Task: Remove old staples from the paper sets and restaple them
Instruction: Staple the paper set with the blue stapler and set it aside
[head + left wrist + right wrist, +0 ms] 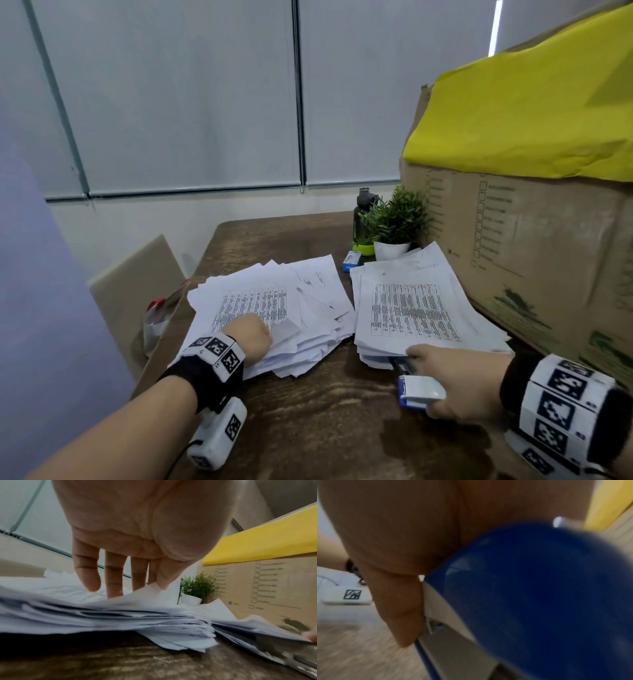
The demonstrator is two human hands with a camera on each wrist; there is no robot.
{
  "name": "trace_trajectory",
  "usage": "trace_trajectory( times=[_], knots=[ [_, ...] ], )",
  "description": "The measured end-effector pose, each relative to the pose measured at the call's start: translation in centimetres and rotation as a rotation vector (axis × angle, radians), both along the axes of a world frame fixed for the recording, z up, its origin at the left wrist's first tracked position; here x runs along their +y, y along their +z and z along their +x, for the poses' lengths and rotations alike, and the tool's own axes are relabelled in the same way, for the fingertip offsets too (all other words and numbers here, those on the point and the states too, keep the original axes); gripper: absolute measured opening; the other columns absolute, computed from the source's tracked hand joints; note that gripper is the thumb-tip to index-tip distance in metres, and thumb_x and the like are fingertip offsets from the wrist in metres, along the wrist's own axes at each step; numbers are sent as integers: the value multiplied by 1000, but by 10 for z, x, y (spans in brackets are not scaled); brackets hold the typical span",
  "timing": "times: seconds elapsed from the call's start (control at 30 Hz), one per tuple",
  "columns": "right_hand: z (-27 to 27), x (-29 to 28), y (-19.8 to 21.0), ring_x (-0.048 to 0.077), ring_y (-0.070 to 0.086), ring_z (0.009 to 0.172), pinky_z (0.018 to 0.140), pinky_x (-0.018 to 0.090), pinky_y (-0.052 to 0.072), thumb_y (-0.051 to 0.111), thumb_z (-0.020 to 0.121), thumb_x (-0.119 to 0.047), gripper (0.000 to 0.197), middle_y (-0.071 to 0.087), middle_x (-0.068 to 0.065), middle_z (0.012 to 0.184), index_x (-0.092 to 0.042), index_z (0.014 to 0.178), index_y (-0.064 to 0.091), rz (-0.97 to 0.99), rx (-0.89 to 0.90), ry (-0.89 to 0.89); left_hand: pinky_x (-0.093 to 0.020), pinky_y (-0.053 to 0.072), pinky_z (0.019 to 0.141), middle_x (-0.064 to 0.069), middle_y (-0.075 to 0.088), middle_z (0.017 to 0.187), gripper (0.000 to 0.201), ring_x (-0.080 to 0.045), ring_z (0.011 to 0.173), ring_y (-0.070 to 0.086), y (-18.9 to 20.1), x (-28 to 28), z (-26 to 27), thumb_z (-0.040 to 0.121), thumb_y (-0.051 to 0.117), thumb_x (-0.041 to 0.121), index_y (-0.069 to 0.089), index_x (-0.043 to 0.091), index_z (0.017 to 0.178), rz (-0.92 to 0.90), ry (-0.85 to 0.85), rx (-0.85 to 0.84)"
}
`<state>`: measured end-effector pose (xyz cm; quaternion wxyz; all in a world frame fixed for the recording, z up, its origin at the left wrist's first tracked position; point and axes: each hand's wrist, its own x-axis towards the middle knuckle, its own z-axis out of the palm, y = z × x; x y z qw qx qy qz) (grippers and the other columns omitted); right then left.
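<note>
Stapler [419, 389] being gripped by right hand [455, 383] beside right stack [416, 311]; left hand [251, 337] pinching left pile's [270, 301] loose corner — sheets risking sliding, misaligning.

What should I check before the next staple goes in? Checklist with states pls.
1. Stapler held in right hand: ok.
2. Stapler nose at near edge of right paper stack: ok.
3. Old staple already removed from that set: cannot tell.
4. Left hand steadying the set being stapled: not ok, it lifts a sheet corner on the left paper pile.
5. Staples loaded: cannot tell.
</note>
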<state>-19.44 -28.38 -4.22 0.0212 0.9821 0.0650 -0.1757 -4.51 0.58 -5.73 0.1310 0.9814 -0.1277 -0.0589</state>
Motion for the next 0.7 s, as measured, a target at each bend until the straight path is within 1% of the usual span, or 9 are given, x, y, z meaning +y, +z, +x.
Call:
trace_trajectory(
  times=[0.07,0.13,0.2,0.27,0.3,0.37,0.5,0.6,0.7],
  knots=[
    [-14,4,-2,24,52,120,101,38,43,58,84,-49,51,18,-9,156,-16,122,55,26,9,30,-28,29,53,-1,37,52,46,-18,55,38,2,2,-10,91,51,14,36,14,48,-1,-9,-27],
    [-27,6,0,23,55,115,96,36,45,57,85,-46,43,19,-5,158,-19,119,55,29,23,26,-28,27,56,-2,34,52,47,-20,56,36,5,4,-21,92,51,16,33,15,49,-3,-42,-32],
    [-37,10,3,23,58,109,87,30,45,57,88,-43,49,23,-2,158,-17,130,49,23,27,11,-28,27,58,-2,33,53,47,-20,58,36,10,7,-33,92,52,17,32,15,50,4,-65,-24],
    [-42,15,7,21,55,113,81,24,39,56,91,-39,75,29,-1,156,-14,151,20,5,11,-16,-27,28,59,-1,34,55,47,-18,59,36,15,9,-46,93,53,18,33,14,50,27,-96,-6],
    [-42,18,9,21,53,117,84,23,39,56,92,-39,86,33,1,153,-14,155,3,1,0,-39,-28,28,58,-1,34,55,47,-17,59,36,17,9,-53,93,54,18,34,14,51,45,-118,9],
    [-34,19,13,23,50,124,94,25,42,58,91,-40,95,39,6,150,-14,154,-9,3,-26,-85,-27,29,56,0,37,57,44,-14,58,37,20,8,-67,93,54,17,37,15,52,84,-170,37],
    [-8,12,11,22,50,125,97,26,42,62,88,-43,98,42,5,148,-9,154,-1,70,-49,-199,-27,31,58,0,41,61,40,-15,61,39,25,11,-84,94,54,19,41,16,56,114,-218,70],
    [-10,12,9,22,42,133,105,28,37,64,87,-44,98,35,6,153,-17,155,-2,75,-36,-208,-25,30,54,1,39,61,42,-13,59,37,30,21,-91,95,53,20,38,17,56,119,-223,66],
    [-30,21,6,25,41,131,105,30,36,62,87,-47,93,33,9,151,-26,154,0,63,-12,-125,-20,31,54,7,43,59,41,-7,57,39,32,31,-95,96,53,20,43,18,57,128,-217,78]
  ],
)
